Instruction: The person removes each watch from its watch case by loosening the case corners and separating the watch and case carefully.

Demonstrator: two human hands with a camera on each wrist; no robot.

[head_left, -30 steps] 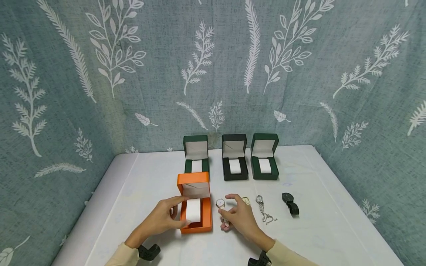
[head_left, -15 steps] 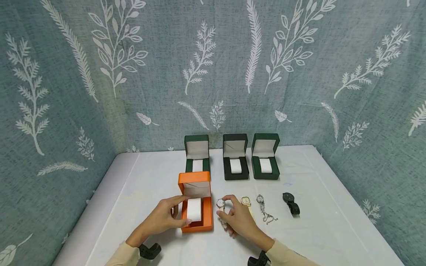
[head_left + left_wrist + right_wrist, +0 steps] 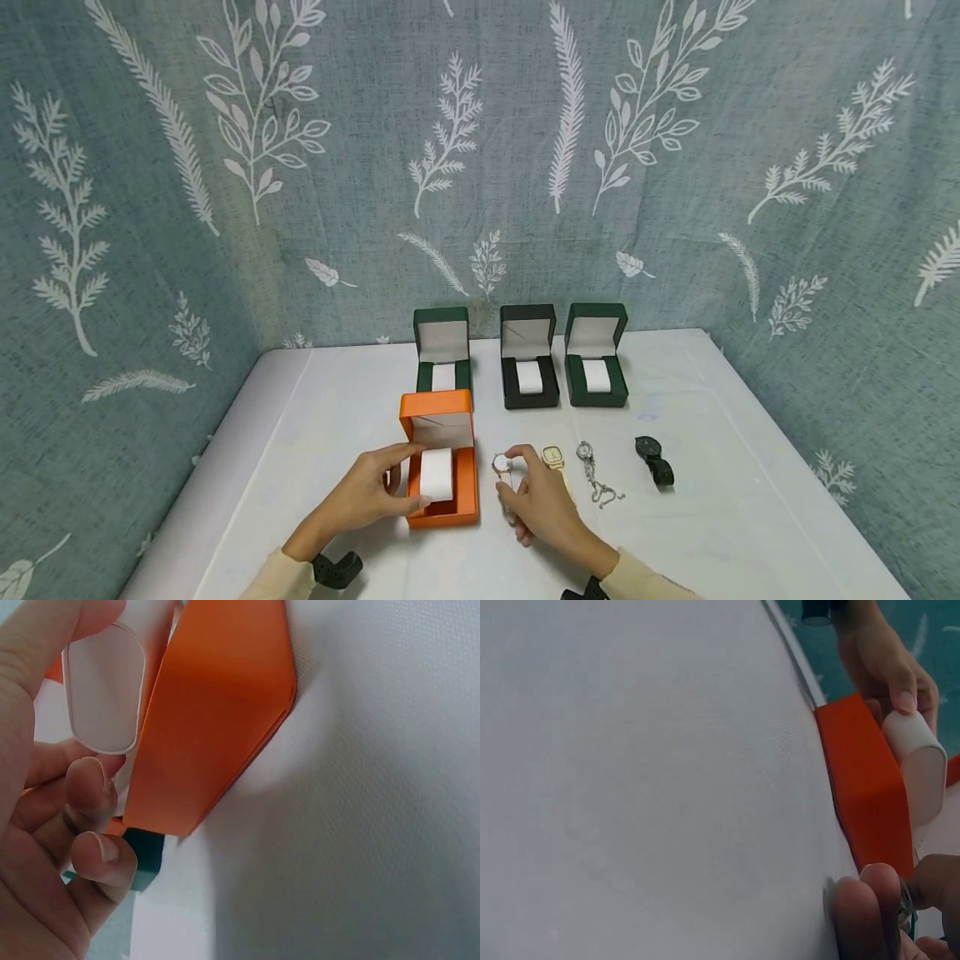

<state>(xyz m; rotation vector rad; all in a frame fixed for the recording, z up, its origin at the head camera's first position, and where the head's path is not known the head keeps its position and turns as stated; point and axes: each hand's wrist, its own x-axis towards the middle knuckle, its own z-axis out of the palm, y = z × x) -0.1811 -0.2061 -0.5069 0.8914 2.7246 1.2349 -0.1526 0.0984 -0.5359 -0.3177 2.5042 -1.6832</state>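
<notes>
With thumb and fingers, my left hand pinches the white watch cushion by its ends. The cushion sits partly above the rim of the open orange watch box. The left wrist view shows the cushion's rounded end between thumb and fingers, beside the orange wall. Just right of the box, my right hand holds a round-faced watch with a light band, low over the table. In the right wrist view, the right fingers hide most of that watch.
Behind stand two green watch boxes and a black one, lids up, white cushions inside. A gold watch, a silver chain watch and a black watch lie right on the white table.
My right hand has closed its index finger and thumb in around the watch and shifted it slightly right. The gold watch shows more fully. My left hand stays on the cushion.
</notes>
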